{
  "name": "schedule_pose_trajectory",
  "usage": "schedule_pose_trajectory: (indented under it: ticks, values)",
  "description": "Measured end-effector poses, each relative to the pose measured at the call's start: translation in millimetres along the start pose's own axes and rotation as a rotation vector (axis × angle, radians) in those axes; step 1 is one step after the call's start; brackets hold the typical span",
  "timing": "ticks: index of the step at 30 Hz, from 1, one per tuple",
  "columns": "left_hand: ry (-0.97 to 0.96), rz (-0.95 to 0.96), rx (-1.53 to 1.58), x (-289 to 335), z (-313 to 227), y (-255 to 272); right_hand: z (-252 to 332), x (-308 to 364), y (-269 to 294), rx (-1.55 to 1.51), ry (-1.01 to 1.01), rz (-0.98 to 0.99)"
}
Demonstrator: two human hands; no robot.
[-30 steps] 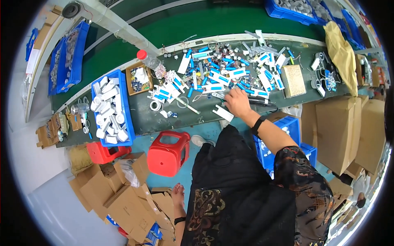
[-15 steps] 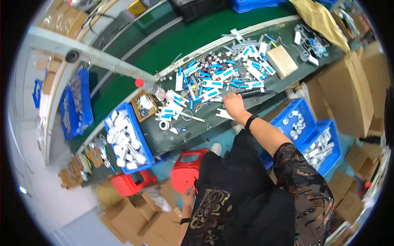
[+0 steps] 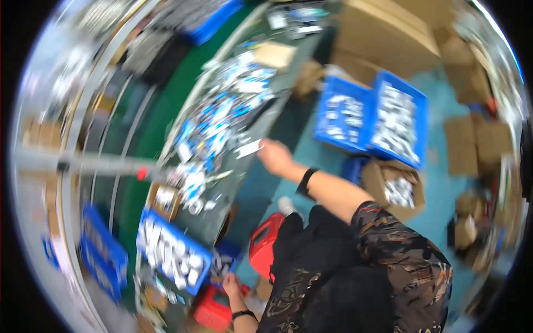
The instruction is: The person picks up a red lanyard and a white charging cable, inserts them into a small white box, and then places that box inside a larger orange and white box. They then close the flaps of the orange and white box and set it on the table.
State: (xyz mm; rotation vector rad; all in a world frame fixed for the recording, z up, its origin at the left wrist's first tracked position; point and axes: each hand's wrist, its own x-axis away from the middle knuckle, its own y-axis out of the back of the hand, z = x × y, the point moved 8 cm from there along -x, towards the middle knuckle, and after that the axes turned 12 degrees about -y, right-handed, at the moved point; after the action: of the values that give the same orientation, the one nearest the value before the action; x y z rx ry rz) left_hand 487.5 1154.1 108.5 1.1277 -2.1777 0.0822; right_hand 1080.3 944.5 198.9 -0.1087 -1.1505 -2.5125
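My right hand (image 3: 276,158) reaches to the near edge of the workbench (image 3: 225,191). Its fingertips meet the end of a flat white plastic piece (image 3: 249,149); motion blur hides whether they pinch it. Beyond lies a smeared heap of white plastic parts and blue cylinders (image 3: 214,125). My left hand (image 3: 232,284) hangs low at the left, by a red plastic stool (image 3: 214,311) and below the bench edge. Its fingers are too blurred to read, and I see no object in it.
A blue bin of white parts (image 3: 172,250) stands at the bench's left end, beside a small cardboard box (image 3: 162,201). On the floor at right are two blue bins (image 3: 369,119) and a carton (image 3: 391,188). Another red stool (image 3: 265,247) stands near my legs.
The whole view has swung to the right, bringing more of the floor bins and cartons into sight. My right hand stays by the white piece; my left hand has moved away from the nearer red stool.
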Motion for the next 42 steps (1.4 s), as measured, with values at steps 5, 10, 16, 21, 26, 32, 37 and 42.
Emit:
schedule_pose_trajectory:
  ticks: [5, 10, 16, 21, 26, 32, 37, 42]
  values:
    - [-0.186, 0.754, -0.573, -1, 12, -112, -157, 175, 1, -0.051, -0.15, 0.154]
    - [0.051, 0.927, -0.379, 17, 14, -233, -314, 378, 38, -0.062, -0.479, 0.13]
    - [-0.442, 1.086, -0.695, 83, -8, -428, -400, 585, 138, -0.519, -0.68, -0.23]
    - [-0.792, 1.472, -0.871, 345, 12, -590, -443, 699, 218, -0.772, -0.676, -0.451]
    - [-0.831, 2.107, -0.88, 644, 85, -640, -497, 790, 309, -0.802, -0.64, -0.531]
    - [-1.003, 2.376, -1.03, 768, 156, -712, -599, 852, 380, -0.797, -0.735, -0.717]
    - [-0.804, 2.334, -1.123, 786, 222, -837, -694, 872, 430, -0.926, -0.931, -0.801]
    - [-0.128, 1.851, -1.068, 785, 236, -1006, -835, 936, 450, -0.507, -1.364, -0.797]
